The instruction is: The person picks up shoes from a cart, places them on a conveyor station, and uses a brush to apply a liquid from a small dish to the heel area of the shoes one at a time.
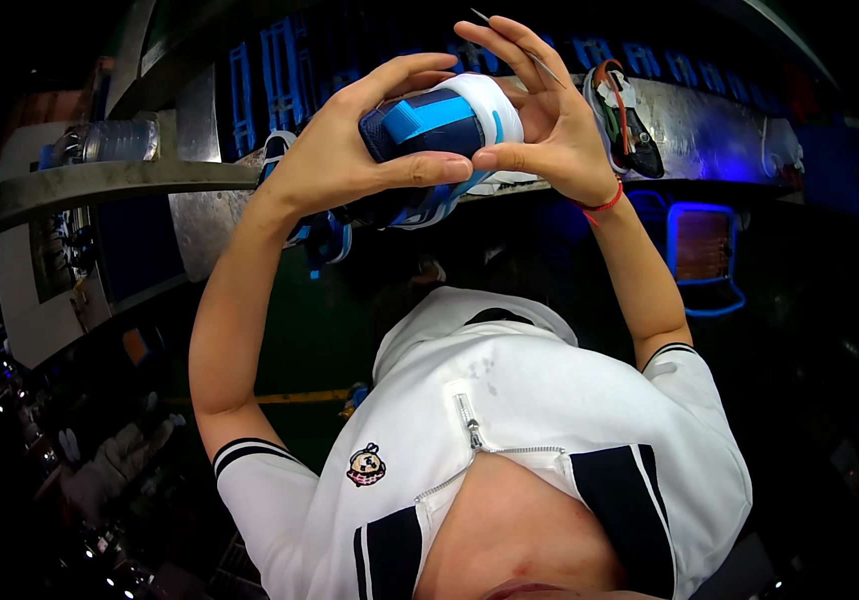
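Observation:
Between my hands is a small navy shoe (431, 112) with a bright blue strap and a white sole edge, raised above the bench. My left hand (334, 150) wraps its left side, the thumb lying along the near side of the upper. My right hand (564, 135) grips the white-edged end, thumb tip close to the left thumb. Threaded through the raised fingers of that hand is a thin pointed metal tool (547, 68); its exact kind cannot be made out. Below the shoe hang more blue and white straps (329, 240), partly hidden by my left hand.
Another shoe (629, 125), dark with orange and green parts, stands on the metal bench (689, 120) at right. A metal bar (119, 190) crosses at left, near a clear plastic container (119, 140). A blue-framed stool (704, 255) stands beyond my right forearm.

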`<act>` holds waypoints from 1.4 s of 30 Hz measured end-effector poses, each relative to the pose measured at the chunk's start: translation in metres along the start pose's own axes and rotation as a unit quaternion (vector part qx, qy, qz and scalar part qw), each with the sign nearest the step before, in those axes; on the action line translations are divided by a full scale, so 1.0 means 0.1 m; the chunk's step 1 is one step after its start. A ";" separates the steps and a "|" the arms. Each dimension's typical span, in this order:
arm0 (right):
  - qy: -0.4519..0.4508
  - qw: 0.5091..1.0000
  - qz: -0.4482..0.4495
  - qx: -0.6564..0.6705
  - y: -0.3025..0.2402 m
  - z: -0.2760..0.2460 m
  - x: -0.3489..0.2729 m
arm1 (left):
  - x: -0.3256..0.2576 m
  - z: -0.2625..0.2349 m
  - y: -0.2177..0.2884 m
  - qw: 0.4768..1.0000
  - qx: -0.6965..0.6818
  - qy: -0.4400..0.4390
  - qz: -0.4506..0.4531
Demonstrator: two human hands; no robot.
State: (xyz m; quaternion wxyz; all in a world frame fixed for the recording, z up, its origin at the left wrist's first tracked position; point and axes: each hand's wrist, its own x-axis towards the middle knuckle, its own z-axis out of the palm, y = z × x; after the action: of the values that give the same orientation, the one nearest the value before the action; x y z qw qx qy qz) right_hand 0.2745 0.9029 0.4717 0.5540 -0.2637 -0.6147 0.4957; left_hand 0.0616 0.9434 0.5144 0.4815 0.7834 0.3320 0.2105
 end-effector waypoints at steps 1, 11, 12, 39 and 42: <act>0.005 1.000 0.014 0.007 0.00 0.00 -0.02 | 0.00 0.01 0.00 1.000 0.001 -0.021 -0.015; -0.009 0.990 0.042 0.132 0.21 0.03 -0.19 | -0.07 0.10 -0.10 0.990 -0.086 -0.056 -0.096; 0.002 0.987 0.058 0.149 0.28 -0.01 -0.20 | -0.08 0.15 -0.11 0.986 -0.133 -0.035 -0.099; 0.085 0.864 0.245 -0.432 1.73 -0.76 -0.74 | -0.26 0.38 -0.59 0.936 -0.114 0.031 -0.331; 0.076 0.856 0.263 -0.439 1.76 -0.73 -0.72 | -0.27 0.38 -0.59 0.939 -0.097 0.039 -0.327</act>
State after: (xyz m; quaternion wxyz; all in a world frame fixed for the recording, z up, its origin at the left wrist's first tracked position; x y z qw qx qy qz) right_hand 0.3212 0.9286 0.2754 0.2746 -0.6682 -0.6319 0.2806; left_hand 0.0491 0.9190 0.4447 0.5840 0.5722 0.5665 0.1026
